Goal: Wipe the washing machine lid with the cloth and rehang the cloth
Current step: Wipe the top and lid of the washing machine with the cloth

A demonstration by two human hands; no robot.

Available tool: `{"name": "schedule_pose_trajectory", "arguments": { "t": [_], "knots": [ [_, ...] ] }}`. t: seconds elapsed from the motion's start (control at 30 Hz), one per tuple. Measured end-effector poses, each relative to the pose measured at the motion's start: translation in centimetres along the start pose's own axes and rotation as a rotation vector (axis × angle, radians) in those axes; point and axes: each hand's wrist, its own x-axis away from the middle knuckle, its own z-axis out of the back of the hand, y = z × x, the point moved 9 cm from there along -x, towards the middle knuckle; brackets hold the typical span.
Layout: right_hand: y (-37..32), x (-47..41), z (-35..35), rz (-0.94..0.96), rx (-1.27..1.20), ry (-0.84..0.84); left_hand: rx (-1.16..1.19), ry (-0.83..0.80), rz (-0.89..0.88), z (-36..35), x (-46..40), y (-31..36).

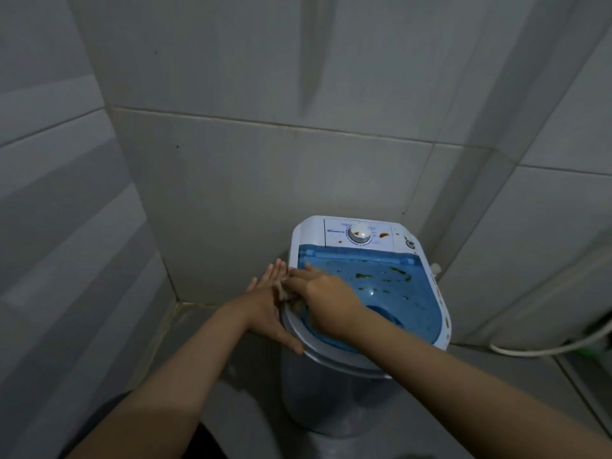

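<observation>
A small white washing machine stands in the tiled corner. Its translucent blue lid (394,293) carries several dark green and brown smears. My right hand (323,298) presses a crumpled light cloth (287,294) onto the lid's left edge, and the hand hides most of the cloth. My left hand (270,304) lies flat with fingers spread against the machine's left rim, right beside the cloth. The white control panel (336,238) at the back has a round knob (359,235) and orange-brown stains.
Grey tiled walls close in behind, left and right of the machine. A white hose or cable (543,349) runs along the floor at the right. The grey floor (185,339) shows to the left of the machine.
</observation>
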Motion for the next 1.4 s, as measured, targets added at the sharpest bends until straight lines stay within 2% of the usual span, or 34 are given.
{"name": "schedule_pose_trajectory", "arguments": {
  "t": [0.2, 0.53, 0.97, 1.1, 1.17, 1.23, 1.4],
  "knots": [
    [-1.1, 3.2, 0.5, 0.026, -0.039, -0.029, -0.01, -0.013, -0.004, 0.2, 0.3, 0.4],
    [0.0, 7.8, 0.0, 0.124, -0.082, 0.029, -0.066, 0.035, 0.014, 1.1, 1.0, 1.1],
    [3.8, 12.8, 1.2, 0.113, 0.048, -0.182, -0.047, 0.079, -0.067, 0.7, 2.3, 5.1],
    [6.1, 14.0, 2.3, 0.014, 0.039, -0.267, -0.06, 0.095, -0.065, 0.4, 1.9, 6.1],
    [8.3, 13.8, 3.9, -0.086, -0.081, -0.206, -0.068, 0.101, -0.055, 0.4, 1.8, 6.0],
    [11.3, 13.2, 5.9, -0.189, -0.185, -0.058, -0.077, 0.107, -0.05, 0.4, 1.7, 6.0],
    [19.7, 10.0, 9.2, -0.436, -0.13, 0.303, -0.071, 0.102, -0.056, 0.4, 1.5, 6.0]
  ]
}}
